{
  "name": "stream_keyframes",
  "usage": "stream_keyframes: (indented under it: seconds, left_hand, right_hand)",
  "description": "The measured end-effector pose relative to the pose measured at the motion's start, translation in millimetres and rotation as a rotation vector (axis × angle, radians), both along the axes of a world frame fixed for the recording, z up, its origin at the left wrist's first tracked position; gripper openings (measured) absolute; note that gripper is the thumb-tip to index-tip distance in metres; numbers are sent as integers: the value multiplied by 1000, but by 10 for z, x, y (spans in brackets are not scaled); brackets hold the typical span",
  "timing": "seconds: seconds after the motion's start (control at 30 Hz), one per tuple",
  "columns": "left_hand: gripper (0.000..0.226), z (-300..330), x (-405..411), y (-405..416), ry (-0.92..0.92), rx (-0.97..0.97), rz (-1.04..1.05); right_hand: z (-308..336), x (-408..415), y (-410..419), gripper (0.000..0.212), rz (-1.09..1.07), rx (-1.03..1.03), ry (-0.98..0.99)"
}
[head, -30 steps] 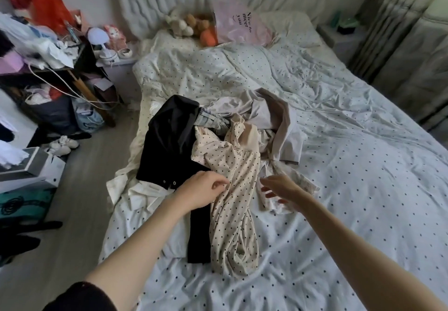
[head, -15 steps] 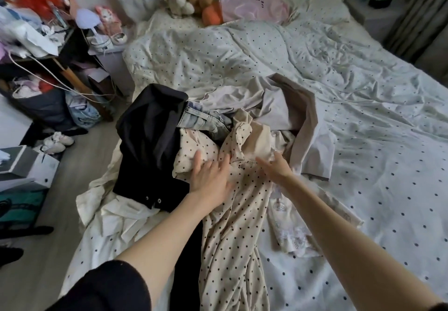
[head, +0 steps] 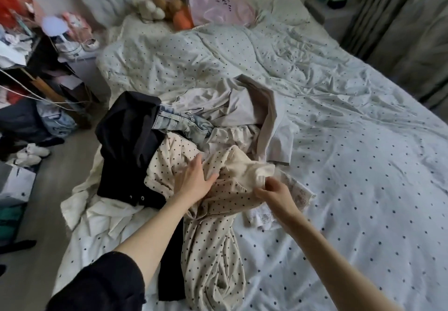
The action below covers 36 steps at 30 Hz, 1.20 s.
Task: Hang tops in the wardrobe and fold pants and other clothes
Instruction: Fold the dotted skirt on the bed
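A heap of clothes lies on the near left part of the bed. On top is a cream garment with dark dots, trailing toward me. My left hand rests on its upper part with fingers spread. My right hand pinches a fold of the same garment, its plain cream inner side turned up. A black top lies to the left, pale denim behind it, a grey-beige garment further back, and a white lacy piece partly under my right hand.
A white garment hangs over the bed's left edge. Left of the bed stand a cluttered dark shelf, bags and white shoes on the floor. Plush toys and a pink pillow sit at the headboard. Curtains hang at right.
The view has closed in on the heap. My right hand went from open and reaching to pinching a fold of the dotted garment and turning it up. My left hand stayed on the fabric.
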<state>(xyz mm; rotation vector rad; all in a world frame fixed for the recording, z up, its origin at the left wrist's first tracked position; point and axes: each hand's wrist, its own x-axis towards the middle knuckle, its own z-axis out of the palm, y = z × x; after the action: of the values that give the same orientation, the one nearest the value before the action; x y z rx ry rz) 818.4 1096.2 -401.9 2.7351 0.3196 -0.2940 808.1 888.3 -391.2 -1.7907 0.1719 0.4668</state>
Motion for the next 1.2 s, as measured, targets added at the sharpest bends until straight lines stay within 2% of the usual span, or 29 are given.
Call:
stream_keyframes:
  seconds: [0.1, 0.13, 0.23, 0.27, 0.3, 0.37, 0.47, 0.57, 0.67, 0.77, 0.83, 0.87, 1.0, 1.1, 1.2]
  left_hand:
    - [79, -127, 103, -146, 180, -204, 70]
    - [77, -207, 70, -175, 236, -203, 74]
    - [42, -362, -212, -203, 250, 33, -5]
    - [38, -390, -300, -204, 218, 102, -31]
    - [36, -408, -378, -211, 204, 150, -55]
    - [38, -408, -489, -226, 207, 194, -96]
    - [57, -367, -479, -303, 226, 144, -98]
    - [65, -347, -251, -439, 92, 44, -63]
    - [62, -439, -10, -628, -13, 113, -210]
    - [66, -579, 90, -807, 129, 165, -310]
    - [58, -682, 57, -859, 146, 200, -313]
    - [51, -714, 9, -855, 101, 202, -319]
    - [31, -643, -334, -605, -167, 41, -249]
    - [28, -495, -668, -345, -245, 30, -267]
    - [30, -379, -876, -155, -274, 31, -300]
  right_hand:
    - [-91, -170, -188, 8, 65, -19, 87]
    - [-168, -229, -253, 9, 59, -53, 123]
    - [-437, -456, -410, 8, 26, -153, 227]
    - [-514, -510, -450, 7, 8, -174, 256]
    - [-578, -561, -479, 2, -8, -202, 278]
    - [-665, -599, -487, 15, -4, -337, 269]
    - [-702, -546, -431, 36, -21, -488, 223]
    - [-710, -446, -386, 37, -91, -467, 248]
    - [-758, -367, -416, 35, -116, -466, 238]
    - [-819, -339, -449, 35, -190, -358, 253]
    - [-850, -338, -465, 15, -181, -313, 268]
    - [-850, -352, -476, 10, -144, -329, 257]
    - [-772, -523, -518, 18, -16, -384, 81]
    - [-679, -715, -538, 16, 203, -555, -85]
    - [-610, -825, -557, 34, 415, -685, -253]
